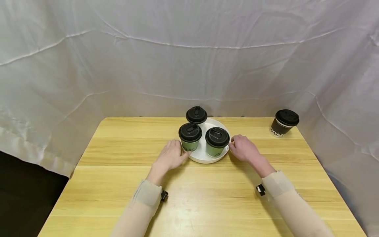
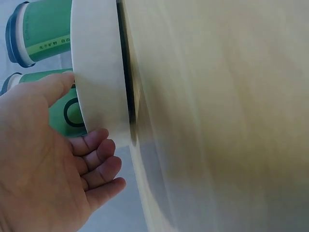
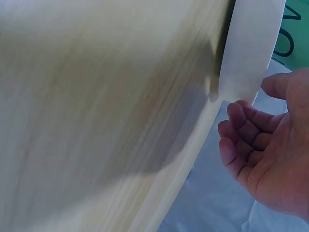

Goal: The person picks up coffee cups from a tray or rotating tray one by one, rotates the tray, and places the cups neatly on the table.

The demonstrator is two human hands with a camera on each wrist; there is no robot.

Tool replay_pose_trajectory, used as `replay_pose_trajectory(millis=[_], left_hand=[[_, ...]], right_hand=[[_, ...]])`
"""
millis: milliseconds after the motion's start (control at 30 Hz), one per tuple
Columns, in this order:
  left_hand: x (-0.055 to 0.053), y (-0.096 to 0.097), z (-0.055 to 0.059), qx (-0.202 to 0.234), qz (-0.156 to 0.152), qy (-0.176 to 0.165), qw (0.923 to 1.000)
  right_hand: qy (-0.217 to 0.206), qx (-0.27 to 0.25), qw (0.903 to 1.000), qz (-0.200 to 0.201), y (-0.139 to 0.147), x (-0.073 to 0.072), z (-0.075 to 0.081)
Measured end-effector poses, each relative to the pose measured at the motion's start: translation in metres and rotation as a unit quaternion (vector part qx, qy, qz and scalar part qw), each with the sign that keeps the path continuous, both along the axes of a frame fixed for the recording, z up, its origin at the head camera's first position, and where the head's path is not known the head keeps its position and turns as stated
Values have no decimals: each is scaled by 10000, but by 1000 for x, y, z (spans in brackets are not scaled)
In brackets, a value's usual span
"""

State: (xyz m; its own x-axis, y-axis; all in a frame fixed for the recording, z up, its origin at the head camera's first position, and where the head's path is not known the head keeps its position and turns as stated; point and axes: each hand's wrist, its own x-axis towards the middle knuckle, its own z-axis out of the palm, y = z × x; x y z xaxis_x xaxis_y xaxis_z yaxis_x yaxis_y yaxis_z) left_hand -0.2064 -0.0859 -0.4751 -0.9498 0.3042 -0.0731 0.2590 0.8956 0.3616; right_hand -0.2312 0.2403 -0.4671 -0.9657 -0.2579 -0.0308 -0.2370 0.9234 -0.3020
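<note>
Holding a round tray [image 1: 206, 160] near the table's [image 1: 201, 200] twelve o'clock.
Left hand [image 1: 171, 154] at eight o'clock, right hand [image 1: 244, 149] at three: thumbs on the rim, fingers loosely bent at the wall, likely so it won't tip. Three lidded cups [image 1: 217, 141] share it, perhaps for balance. Farther off, toward two o'clock, a dark cup [image 1: 279, 129] stands alone.

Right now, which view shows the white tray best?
Head: the white tray shows nearly whole, three lidded cups hiding parts. The left wrist view shows only a stretch of outer wall at the left hand; the right wrist view, likewise at the right hand.
</note>
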Motion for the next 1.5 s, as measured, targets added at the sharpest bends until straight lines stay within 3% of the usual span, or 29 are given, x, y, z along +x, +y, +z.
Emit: replay_pose_trajectory(millis=[333,967,1500], left_hand=[[4,-7,1,277,-99,-66,9995],[-30,-20,7,53,-46,-39,10000],[-38,-12,5,-128,-198,-74,9997]], right_hand=[[-64,-132,9999,-70,3,-7,-2],[227,-328,9983,420,7,-26,-5],[139,-330,9986,390,8,-28,-4]])
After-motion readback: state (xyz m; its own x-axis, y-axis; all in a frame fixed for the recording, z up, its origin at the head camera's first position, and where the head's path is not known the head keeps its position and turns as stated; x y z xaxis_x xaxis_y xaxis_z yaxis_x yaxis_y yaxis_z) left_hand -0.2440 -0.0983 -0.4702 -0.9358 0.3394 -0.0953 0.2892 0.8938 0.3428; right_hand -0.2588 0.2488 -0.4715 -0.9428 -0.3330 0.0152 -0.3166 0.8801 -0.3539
